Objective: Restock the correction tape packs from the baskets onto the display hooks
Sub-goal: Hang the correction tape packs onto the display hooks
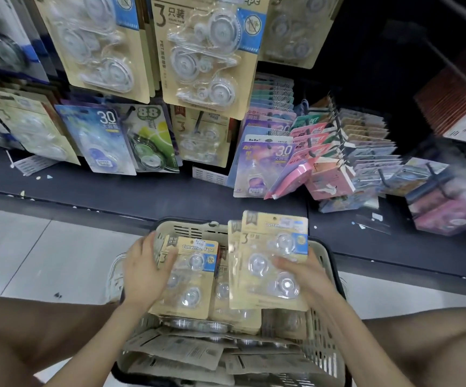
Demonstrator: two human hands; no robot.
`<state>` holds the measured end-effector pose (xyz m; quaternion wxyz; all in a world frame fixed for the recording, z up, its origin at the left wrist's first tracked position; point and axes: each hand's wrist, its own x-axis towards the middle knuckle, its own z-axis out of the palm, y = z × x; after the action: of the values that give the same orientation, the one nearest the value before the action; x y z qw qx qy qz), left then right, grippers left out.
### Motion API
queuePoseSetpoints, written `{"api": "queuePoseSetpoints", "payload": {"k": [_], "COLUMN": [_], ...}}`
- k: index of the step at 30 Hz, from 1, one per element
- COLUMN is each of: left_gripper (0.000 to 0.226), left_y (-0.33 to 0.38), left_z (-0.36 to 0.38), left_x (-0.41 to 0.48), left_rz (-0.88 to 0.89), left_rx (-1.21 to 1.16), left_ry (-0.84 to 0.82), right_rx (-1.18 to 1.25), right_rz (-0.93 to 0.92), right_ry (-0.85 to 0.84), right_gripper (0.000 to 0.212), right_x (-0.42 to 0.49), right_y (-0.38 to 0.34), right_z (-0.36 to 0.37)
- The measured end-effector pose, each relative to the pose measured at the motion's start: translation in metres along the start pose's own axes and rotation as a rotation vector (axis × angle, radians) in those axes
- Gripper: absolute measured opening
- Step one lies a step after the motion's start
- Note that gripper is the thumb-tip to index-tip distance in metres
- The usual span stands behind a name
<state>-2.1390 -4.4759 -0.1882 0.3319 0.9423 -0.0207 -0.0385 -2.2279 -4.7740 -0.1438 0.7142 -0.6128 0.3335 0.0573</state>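
Over the basket [189, 230], both hands full

Above its left side, the left hand [145, 272] grips one correction tape pack [191, 277] by the edge. Above its right side, the right hand [303, 270] grasps a small stack of packs [265, 263]. More packs [187, 350] lie inside it.

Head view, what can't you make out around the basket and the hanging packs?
Basket: near end cut off by the bottom edge; lower packs buried under top layer.
Raised packs in right hand: count unclear, they overlap.
Hanging packs: hooks hidden behind cards, tops cut by upper edge.
Far-left display: blurred.
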Motion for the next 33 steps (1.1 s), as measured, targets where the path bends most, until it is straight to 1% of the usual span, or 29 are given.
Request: {"api": "queuePoseSetpoints", "payload": {"k": [1, 2, 4, 5, 6, 8, 10, 13, 14, 16, 17, 18, 20, 25, 27, 30, 33], "left_gripper": [0.081, 0.084, 0.092, 0.087, 0.077, 0.067, 0.064, 0.055, 0.051, 0.044, 0.042, 0.042, 0.038, 0.026, 0.02, 0.032, 0.031], "left_y": [0.018, 0.036, 0.074, 0.09, 0.103, 0.121, 0.13, 0.139, 0.143, 0.151, 0.155, 0.159, 0.167, 0.187, 0.191, 0.199, 0.211], "left_z": [-0.003, -0.007, -0.017, -0.019, -0.021, -0.024, -0.027, -0.033, -0.036, -0.039, -0.041, -0.043, -0.048, -0.067, -0.077, -0.097, -0.122], "left_x": [-0.001, -0.002, -0.006, -0.007, -0.008, -0.006, -0.001, 0.004, 0.005, 0.005, 0.005, 0.005, 0.006, 0.007, 0.01, 0.013, 0.018], "left_rz": [0.004, -0.008, -0.119, -0.187, -0.223, -0.248, -0.281, -0.337, -0.333, -0.313, -0.299, -0.281, -0.241, -0.093, -0.014, 0.097, 0.19], "left_rx": [-0.118, -0.28, -0.636, -0.762, -0.846, -0.928, -0.99, -1.093, -1.11, -1.123, -1.126, -1.123, -1.093, -0.967, -0.892, -0.795, -0.788], "left_ry": [-0.035, -0.107, -0.289, -0.376, -0.443, -0.509, -0.491, -0.479, -0.494, -0.509, -0.503, -0.489, -0.44, -0.262, -0.191, -0.133, -0.094], "right_rx": [0.046, 0.086, 0.16, 0.196, 0.227, 0.258, 0.273, 0.303, 0.301, 0.296, 0.29, 0.279, 0.248, 0.142, 0.106, 0.094, 0.106], "right_rz": [-0.021, -0.039, -0.046, -0.039, -0.037, -0.05, -0.054, -0.05, -0.056, -0.092, -0.122, -0.153, -0.212, -0.332, -0.38, -0.447, -0.512], "right_ry": [-0.023, -0.043, -0.091, -0.116, -0.14, -0.176, -0.186, -0.198, -0.209, -0.224, -0.232, -0.234, -0.216, -0.186, -0.12, -0.025, 0.009], "right_gripper": [0.101, 0.106, 0.107, 0.104, 0.1, 0.098, 0.104, 0.102, 0.097, 0.073, 0.065, 0.062, 0.059, 0.063, 0.06, 0.053, 0.058], "right_x": [-0.003, -0.004, -0.008, -0.011, -0.014, -0.018, -0.02, -0.022, -0.023, -0.027, -0.029, -0.031, -0.032, -0.037, -0.039, -0.041, -0.047], "right_y": [-0.009, -0.015, -0.028, -0.034, -0.039, -0.048, -0.055, -0.067, -0.071, -0.083, -0.089, -0.096, -0.107, -0.128, -0.134, -0.146, -0.166], "right_z": [-0.002, -0.002, 0.002, 0.005, 0.008, 0.014, 0.017, 0.018, 0.017, 0.017, 0.018, 0.019, 0.019, 0.018, 0.017, 0.014, 0.008]}}
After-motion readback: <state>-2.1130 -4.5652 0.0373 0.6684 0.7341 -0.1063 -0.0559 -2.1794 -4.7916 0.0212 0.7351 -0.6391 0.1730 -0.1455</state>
